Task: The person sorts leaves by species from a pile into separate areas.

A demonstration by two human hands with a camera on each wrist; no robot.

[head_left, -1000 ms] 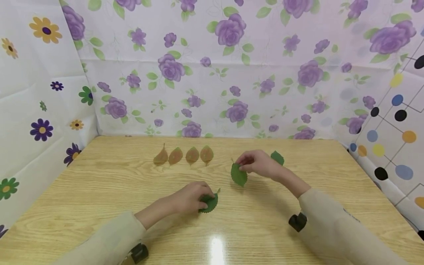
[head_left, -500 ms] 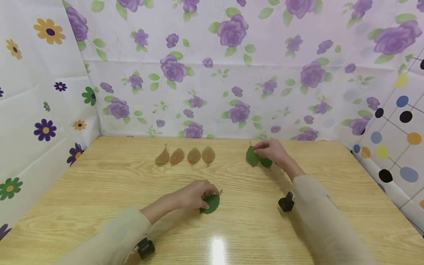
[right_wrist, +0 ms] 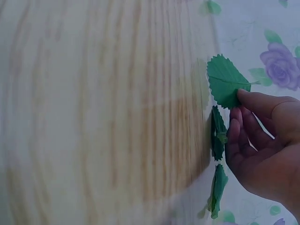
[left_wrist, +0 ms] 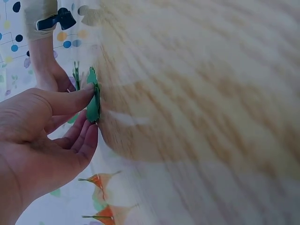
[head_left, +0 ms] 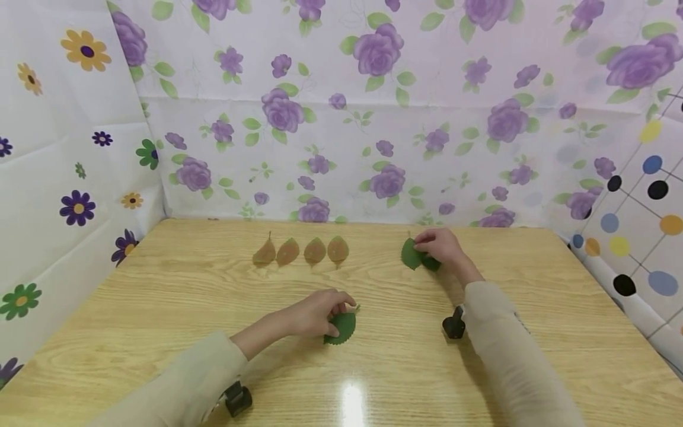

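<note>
Near the middle of the table, my left hand (head_left: 315,314) pinches a green toothed-edge leaf (head_left: 341,329). The left wrist view shows the thumb on that leaf, with curled fingers behind it. Farther back and to the right, my right hand (head_left: 443,246) holds another green leaf (head_left: 411,255) by its stem end. Partly under that hand lies a second green leaf (head_left: 430,263). In the right wrist view the held leaf (right_wrist: 227,79) is pinched by thumb and fingers, just off the table, with two more green leaves (right_wrist: 218,133) beside the hand.
Several reddish-brown leaves (head_left: 315,251) lie in a row at the back left of the wooden table (head_left: 160,308). A flowered cloth (head_left: 331,118) hangs behind the table, with patterned cloths at both sides.
My right hand has carried its leaf back and to the right, beside the leaf lying there, then nearly stopped. The left hand stays in place with its leaf, its index finger lifting slightly.
</note>
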